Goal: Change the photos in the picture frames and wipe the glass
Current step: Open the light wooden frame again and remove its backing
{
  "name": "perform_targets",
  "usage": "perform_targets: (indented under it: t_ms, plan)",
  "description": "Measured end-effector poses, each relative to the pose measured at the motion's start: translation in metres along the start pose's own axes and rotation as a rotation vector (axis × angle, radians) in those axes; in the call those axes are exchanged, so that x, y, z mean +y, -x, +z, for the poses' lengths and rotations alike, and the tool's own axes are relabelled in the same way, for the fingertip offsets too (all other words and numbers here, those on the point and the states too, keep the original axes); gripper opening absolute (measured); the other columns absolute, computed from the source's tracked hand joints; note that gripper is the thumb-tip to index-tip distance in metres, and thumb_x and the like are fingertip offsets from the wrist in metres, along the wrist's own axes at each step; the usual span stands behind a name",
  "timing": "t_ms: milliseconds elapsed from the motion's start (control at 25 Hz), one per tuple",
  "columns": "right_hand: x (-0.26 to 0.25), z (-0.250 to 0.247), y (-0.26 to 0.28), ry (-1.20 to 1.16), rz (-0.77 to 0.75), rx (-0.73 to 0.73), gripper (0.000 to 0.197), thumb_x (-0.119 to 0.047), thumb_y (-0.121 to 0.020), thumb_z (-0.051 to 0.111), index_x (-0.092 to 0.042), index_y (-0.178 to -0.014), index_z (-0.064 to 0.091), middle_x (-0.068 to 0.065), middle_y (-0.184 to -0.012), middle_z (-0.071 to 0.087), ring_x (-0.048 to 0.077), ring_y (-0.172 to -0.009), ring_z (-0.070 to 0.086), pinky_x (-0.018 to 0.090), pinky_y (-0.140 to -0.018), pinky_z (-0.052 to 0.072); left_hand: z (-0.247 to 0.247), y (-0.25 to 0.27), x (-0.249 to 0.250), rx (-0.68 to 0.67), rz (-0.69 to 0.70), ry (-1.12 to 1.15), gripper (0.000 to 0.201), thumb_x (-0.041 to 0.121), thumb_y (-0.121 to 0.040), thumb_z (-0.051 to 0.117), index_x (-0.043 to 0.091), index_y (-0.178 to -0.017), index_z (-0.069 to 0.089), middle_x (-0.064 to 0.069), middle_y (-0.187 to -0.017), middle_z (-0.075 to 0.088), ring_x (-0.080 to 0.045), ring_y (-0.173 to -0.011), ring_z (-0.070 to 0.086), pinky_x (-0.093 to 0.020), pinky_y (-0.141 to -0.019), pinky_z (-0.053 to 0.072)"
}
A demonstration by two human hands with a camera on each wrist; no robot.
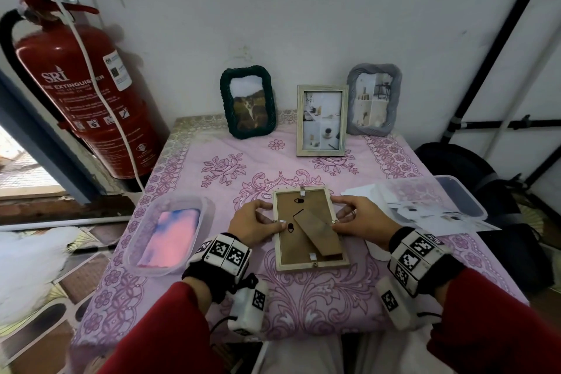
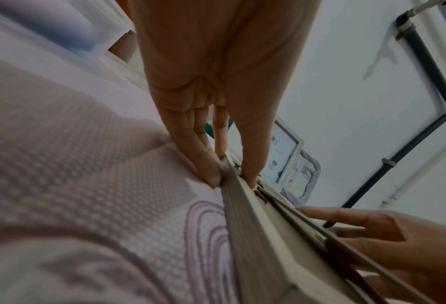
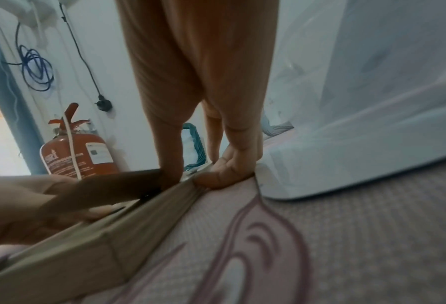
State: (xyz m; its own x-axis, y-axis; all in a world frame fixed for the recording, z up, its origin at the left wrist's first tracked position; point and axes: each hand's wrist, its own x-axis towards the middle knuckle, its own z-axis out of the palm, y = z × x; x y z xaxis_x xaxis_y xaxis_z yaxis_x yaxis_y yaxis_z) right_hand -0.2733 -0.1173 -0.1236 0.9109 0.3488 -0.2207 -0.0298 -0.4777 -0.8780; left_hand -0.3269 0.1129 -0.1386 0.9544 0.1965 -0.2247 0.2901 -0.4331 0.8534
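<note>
Face-down frame on tablecloth, side edges pinched by left hand and right hand grips.

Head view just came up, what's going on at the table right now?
A person has a pale wooden frame lying face down on the pink tablecloth. Left hand and right hand pinch its long edges, thumbs on the back by the side clips. The backing board is still in. Three frames stand behind, untouched.
</note>
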Motion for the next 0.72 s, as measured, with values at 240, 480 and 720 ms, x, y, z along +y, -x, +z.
perform_targets:
  t_ms: [240,480,720]
  plan:
    - [0.0,-0.002,-0.003,0.106,-0.047,0.042,0.06,-0.01,-0.072,0.079,-0.008,-0.127,0.054,-0.002,-0.072,0.055,0.005,-0.065,0.052,0.016,-0.069,0.043,0.0,0.0,0.0,-0.024,0.043,-0.044,0.044,0.021,-0.072,0.08,0.009,-0.105,0.053,0.0,-0.064,0.066,-0.011,-0.045,0.059,-0.029,-0.054,0.051]
    - [0.001,-0.002,-0.007,0.158,-0.049,0.057,0.053,-0.014,-0.072,0.079,-0.007,-0.119,0.055,-0.001,-0.069,0.057,0.006,-0.063,0.052,0.018,-0.064,0.042,0.002,-0.005,0.001,0.003,0.077,-0.126,0.035,0.02,-0.075,0.077,0.012,-0.093,0.048,0.002,-0.057,0.063,-0.014,-0.042,0.057,-0.028,-0.053,0.051]
    - [-0.001,0.0,-0.009,0.203,-0.037,0.053,0.048,-0.015,-0.074,0.077,-0.008,-0.115,0.052,0.0,-0.067,0.058,0.006,-0.06,0.053,0.008,-0.052,0.041,0.002,-0.011,0.003,0.028,0.103,-0.298,0.036,0.027,-0.075,0.075,0.014,-0.089,0.045,-0.008,-0.064,0.069,-0.023,-0.057,0.064,-0.032,-0.067,0.051]
